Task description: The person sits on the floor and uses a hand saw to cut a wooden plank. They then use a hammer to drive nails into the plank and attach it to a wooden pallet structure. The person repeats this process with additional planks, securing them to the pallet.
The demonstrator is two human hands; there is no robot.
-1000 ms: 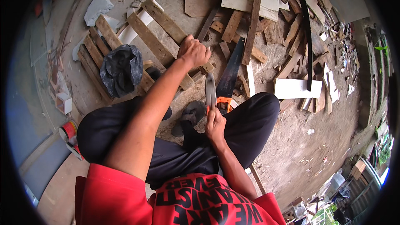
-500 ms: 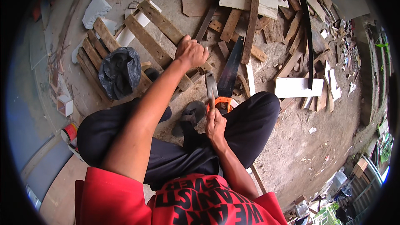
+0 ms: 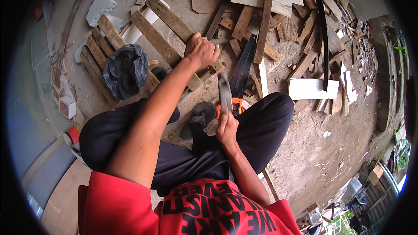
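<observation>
My left hand is closed over the near end of the outer slat of a slatted wooden frame, which looks like a pallet. My right hand is wrapped round a hammer. Its metal head, blurred by motion, is close to the frame's near right corner, beside my left hand. Whether it touches the wood I cannot tell. Just right of the hammer lies a handsaw with a dark blade and an orange handle, partly behind the hammer and my knee.
A black plastic bag rests on the frame's left part. Loose boards are strewn at the far middle and right, with a white panel among them. A red-labelled can stands by my left knee. My sandalled foot is near the hammer.
The hammer has swung, its head now lower, more tilted and blurred. My left hand keeps its grip on the slat. The view has shifted slightly.
</observation>
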